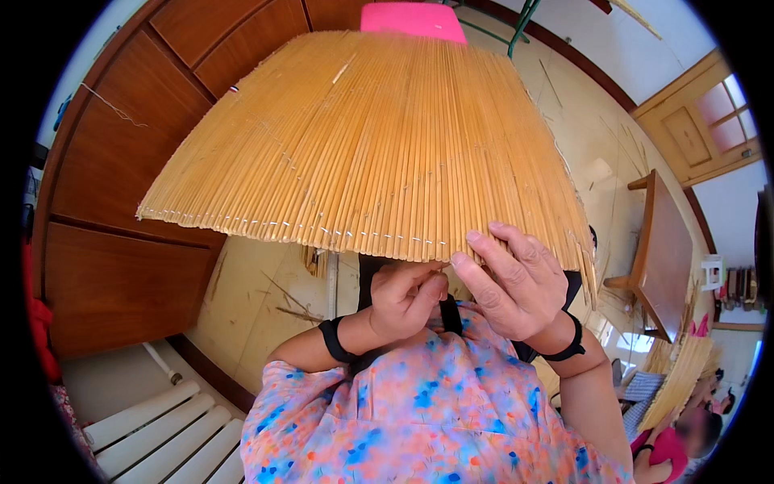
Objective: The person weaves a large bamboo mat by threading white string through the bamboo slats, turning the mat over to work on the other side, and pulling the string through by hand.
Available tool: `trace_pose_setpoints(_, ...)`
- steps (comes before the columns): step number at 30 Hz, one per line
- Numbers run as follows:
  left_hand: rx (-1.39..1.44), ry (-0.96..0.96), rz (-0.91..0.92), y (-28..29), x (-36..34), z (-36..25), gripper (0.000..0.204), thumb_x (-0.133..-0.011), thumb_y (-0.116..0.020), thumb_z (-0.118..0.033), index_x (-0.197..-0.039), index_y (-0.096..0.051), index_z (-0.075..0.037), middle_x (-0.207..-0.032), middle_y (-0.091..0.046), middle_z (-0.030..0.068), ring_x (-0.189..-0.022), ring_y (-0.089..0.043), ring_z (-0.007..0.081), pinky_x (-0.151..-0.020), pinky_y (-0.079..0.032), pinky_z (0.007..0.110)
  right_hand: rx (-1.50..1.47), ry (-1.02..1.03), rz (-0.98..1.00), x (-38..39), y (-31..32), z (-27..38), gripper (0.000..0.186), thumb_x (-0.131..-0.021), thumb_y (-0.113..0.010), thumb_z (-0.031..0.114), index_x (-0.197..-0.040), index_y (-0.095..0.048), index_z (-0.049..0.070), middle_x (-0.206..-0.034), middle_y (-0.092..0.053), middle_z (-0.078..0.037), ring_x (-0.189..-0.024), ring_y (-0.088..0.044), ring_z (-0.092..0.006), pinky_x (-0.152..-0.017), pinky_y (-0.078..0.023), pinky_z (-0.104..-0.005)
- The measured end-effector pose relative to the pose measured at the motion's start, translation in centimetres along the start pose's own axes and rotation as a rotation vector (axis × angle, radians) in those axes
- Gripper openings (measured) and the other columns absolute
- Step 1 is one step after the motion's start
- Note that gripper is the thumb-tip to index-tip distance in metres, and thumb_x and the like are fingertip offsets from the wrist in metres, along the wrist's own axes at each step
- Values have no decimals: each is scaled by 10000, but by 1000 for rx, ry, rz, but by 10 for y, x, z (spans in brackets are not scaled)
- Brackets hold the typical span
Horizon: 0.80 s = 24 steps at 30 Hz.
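A broad mat of golden reed stalks (379, 153) slopes away from my lap, its stalks side by side and stitched with white thread along the near edge. Just under that edge, my left hand (407, 300) is closed in a pinch, thumb against fingers. What it pinches is too small or hidden to make out. My right hand (516, 278) lies over the near edge to the right, its fingers spread on the stalks and its thumb out of sight. Dark bands circle both wrists. The mat's underside is hidden.
A pink seat (413, 21) is at the mat's far end. Brown wooden cabinets (121, 137) flank the left, with a white radiator (153, 427) below. Loose stalks (294, 298) litter the floor. Right, a wooden table (665, 250) stands near another person in pink (665, 460) beside more reed matting (681, 371).
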<state>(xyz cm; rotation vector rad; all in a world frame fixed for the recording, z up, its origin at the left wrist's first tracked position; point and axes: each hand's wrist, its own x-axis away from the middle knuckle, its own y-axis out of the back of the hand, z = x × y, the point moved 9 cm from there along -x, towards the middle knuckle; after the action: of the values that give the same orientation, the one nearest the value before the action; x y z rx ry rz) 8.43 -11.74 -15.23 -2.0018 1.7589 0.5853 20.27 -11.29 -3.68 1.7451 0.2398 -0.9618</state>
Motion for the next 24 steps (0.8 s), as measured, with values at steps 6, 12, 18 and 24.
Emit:
trace_pose_setpoints(6, 32, 34, -45, 1, 13, 9, 190, -886, -613, 51, -1076, -612, 54, -675, -657, 96, -556, -657, 166, -518, -514, 274, -18, 26, 31, 12, -11, 5, 291, -793, -667, 193, -1065, -726, 108, -1096, -678, -71, -937, -648, -302, -704, -551, -337)
trace_pose_setpoints(12, 28, 119, -28, 1, 3, 3, 99, -909, -580, 33, -946, -671, 48, -660, -639, 75, -545, -620, 141, -504, -489, 267, -30, 14, 11, 12, -12, 6, 275, -784, -665, 197, -1036, -720, 100, -1064, -688, -65, -938, -642, -302, -701, -546, -330)
trace_pose_setpoints(18, 124, 188, -85, 0, 10, 17, 119, -912, -578, 33, -963, -684, 42, -671, -638, 54, -548, -614, 132, -504, -484, 258, -34, 21, 10, 14, -13, 8, 289, -782, -655, 219, -1038, -718, 100, -1052, -696, -65, -941, -643, -302, -690, -532, -315)
trace_pose_setpoints(24, 121, 163, -84, 2, 8, 16, 142, -903, -581, 50, -984, -696, 34, -680, -637, 51, -550, -611, 132, -509, -483, 257, -42, 4, 9, 16, -14, 7, 306, -772, -644, 231, -1038, -718, 97, -1052, -697, -67, -937, -644, -301, -678, -533, -319)
